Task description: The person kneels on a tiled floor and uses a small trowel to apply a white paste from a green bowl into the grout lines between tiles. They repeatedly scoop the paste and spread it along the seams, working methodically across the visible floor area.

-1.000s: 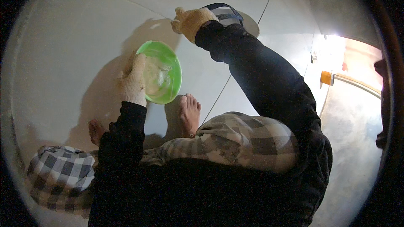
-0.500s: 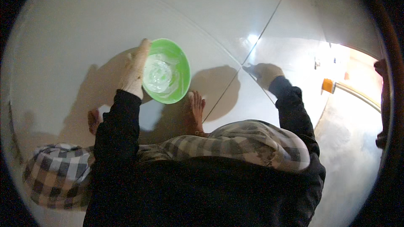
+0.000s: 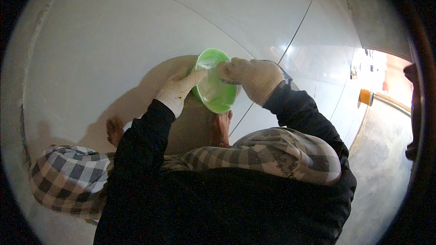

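A light green bowl (image 3: pixel 222 102), its inside smeared with a whitish paste, is tilted in front of me above the pale floor. My left hand (image 3: pixel 180 88), in a pale knit-looking glove, grips its left rim, thumb over the edge and the other fingers hidden behind. At the bowl's right side, my right hand (image 3: pixel 254 77), gloved alike, reaches its curled fingers over the opening. A thin dark edge shows under those fingers; what they hold is mostly hidden. One bare foot (image 3: pixel 221 129) stands just below the bowl.
Large pale floor tiles (image 3: pixel 136 27) with dark joints spread around me. My other foot (image 3: pixel 115 130) is at the left. An orange cylindrical object (image 3: pixel 365 96) sits by the bright opening at right, beside a rougher grey surface (image 3: pixel 386 154).
The bowl has moved right and turned to a narrower tilt, still in my left hand. My right hand has come in from the right, from over the floor to the bowl's opening.
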A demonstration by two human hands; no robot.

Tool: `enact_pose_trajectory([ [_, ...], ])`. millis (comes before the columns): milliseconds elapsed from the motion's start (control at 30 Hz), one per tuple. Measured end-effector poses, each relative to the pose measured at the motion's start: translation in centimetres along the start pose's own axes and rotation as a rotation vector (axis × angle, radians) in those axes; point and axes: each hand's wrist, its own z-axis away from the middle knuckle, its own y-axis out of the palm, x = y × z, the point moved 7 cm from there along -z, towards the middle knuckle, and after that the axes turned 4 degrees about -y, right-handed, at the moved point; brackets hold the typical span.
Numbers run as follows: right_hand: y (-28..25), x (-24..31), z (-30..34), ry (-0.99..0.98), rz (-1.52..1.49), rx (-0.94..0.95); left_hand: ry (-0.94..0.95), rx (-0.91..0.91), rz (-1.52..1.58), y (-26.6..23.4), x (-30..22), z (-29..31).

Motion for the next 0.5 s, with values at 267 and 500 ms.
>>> enact_pose_trajectory([
  [267, 5.5, 0.4, -2.5, 0.095, 0.101, 0.088, -0.134, 0.112, -0.114, 0.1, 0.7, 0.3],
  [500, 6.1, -0.5, -1.0, 0.171, -0.176, 0.511, -0.081, -0.002, -0.238, 0.5, 1.2, -0.1],
])
